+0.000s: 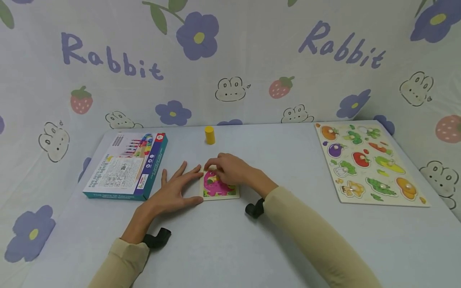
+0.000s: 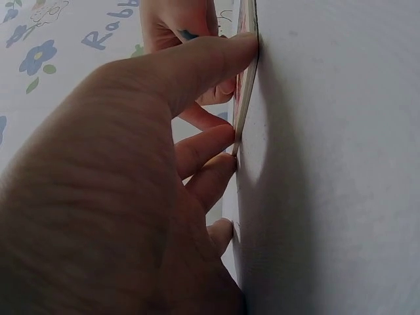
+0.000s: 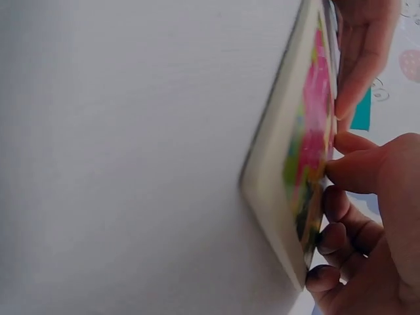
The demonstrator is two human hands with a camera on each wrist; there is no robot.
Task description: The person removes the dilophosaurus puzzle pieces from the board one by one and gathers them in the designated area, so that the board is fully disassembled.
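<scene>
A small square wooden puzzle (image 1: 220,191) with a pink dinosaur picture lies in the middle of the table. My left hand (image 1: 176,193) is spread along its left side, the thumb at the near corner and fingertips (image 2: 226,131) against the edge. Over the puzzle's upper left part, my right hand (image 1: 230,170) bends down with curled fingers. In the right wrist view its thumb (image 3: 341,172) meets the picture face, while the other fingertips (image 3: 331,236) bend at the board's far edge. That portion of the picture is largely hidden beneath the right hand.
At the left lies a flat teal-edged box (image 1: 124,170) with printed text. A yellow cylinder (image 1: 210,135) stands upright behind the puzzle. Toward the right is a large vegetable peg board (image 1: 372,166). A printed rabbit cloth (image 1: 252,64) hangs behind the table.
</scene>
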